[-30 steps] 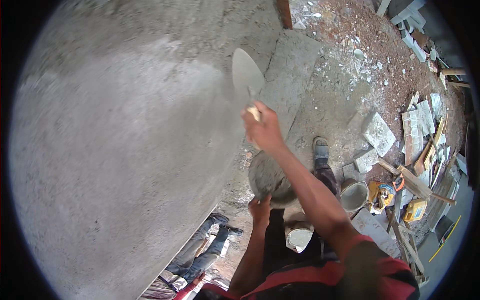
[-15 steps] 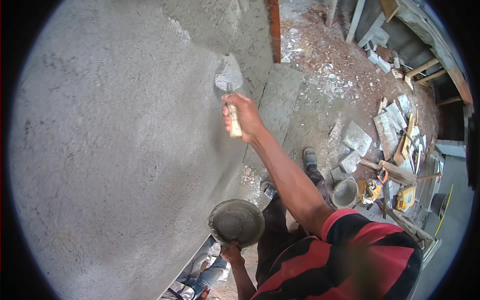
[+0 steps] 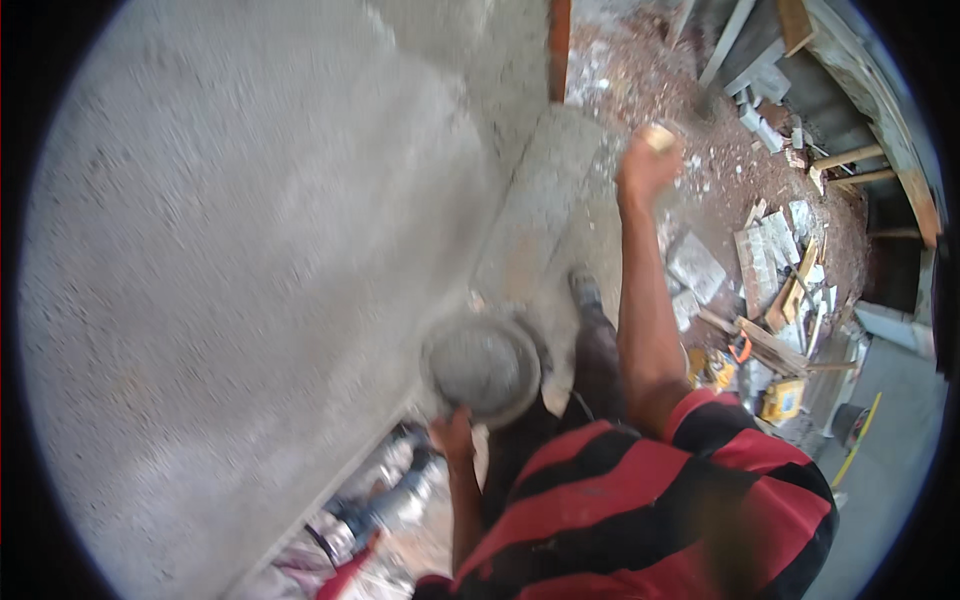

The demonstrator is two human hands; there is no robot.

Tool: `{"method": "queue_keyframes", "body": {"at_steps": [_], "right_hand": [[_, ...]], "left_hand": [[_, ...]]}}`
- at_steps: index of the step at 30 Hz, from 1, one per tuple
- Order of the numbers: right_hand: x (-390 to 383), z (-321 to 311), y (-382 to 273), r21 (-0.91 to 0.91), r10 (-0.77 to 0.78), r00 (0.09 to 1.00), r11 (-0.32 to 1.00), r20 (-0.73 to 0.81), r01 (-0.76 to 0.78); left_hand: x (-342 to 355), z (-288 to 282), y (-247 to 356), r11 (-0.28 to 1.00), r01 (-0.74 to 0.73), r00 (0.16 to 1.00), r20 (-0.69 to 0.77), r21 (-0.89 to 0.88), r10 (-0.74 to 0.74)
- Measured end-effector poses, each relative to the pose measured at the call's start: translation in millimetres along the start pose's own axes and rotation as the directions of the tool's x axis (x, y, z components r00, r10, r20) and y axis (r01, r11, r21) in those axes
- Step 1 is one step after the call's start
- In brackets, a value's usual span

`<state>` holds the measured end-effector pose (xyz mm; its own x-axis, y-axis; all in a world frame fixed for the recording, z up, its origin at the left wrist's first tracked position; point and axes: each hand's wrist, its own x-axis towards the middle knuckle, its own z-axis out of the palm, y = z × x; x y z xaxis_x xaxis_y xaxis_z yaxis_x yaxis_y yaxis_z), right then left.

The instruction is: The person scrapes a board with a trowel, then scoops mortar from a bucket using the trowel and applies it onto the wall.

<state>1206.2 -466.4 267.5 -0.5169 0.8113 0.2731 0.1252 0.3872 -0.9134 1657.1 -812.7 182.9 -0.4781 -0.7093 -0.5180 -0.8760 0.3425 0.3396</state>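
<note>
My left hand (image 3: 453, 436) grips the near rim of a round bowl (image 3: 524, 398), low beside the grey wall. Wet grey mortar (image 3: 478, 366) lies in the bowl. My right hand (image 3: 645, 178) is raised out to the right, away from the wall, with its fingers wrapped round a trowel. Only the pale butt of the trowel handle (image 3: 658, 138) shows clearly; the blade is hidden or lost in blur. The rough cement-plastered wall (image 3: 250, 260) fills the left side of the view.
Broken blocks (image 3: 695, 266) and timber scraps (image 3: 775, 340) litter the ground at right. A yellow jug (image 3: 782, 400) stands near them. A reddish wooden strip (image 3: 559, 50) edges the wall's far end. Bundled material (image 3: 390, 490) lies at lower left, below the wall.
My right hand has swung from the wall out to the right with the trowel. The bowl in my left hand has risen a little and moved farther away.
</note>
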Motion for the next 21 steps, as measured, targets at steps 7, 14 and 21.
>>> {"method": "queue_keyframes", "body": {"at_steps": [7, 14, 21], "right_hand": [[-42, -125, -16, 0.219, -0.127, -0.196, 0.784, 0.972, 0.581], [-27, -109, 6, 0.229, 0.246, -0.362, 0.442, 0.899, 0.868], [33, -135, 99, 0.199, -0.084, -0.261, 0.869, 0.962, 0.453]], "left_hand": [[-48, 37, 170, 0.859, 0.004, 0.997, 0.07, -0.511, 0.037], [-63, 62, 265, 0.892, -0.156, 0.945, 0.199, -0.424, 0.26], [-80, 58, 312, 0.86, -0.452, 0.878, 0.056, -0.237, 0.476]]}}
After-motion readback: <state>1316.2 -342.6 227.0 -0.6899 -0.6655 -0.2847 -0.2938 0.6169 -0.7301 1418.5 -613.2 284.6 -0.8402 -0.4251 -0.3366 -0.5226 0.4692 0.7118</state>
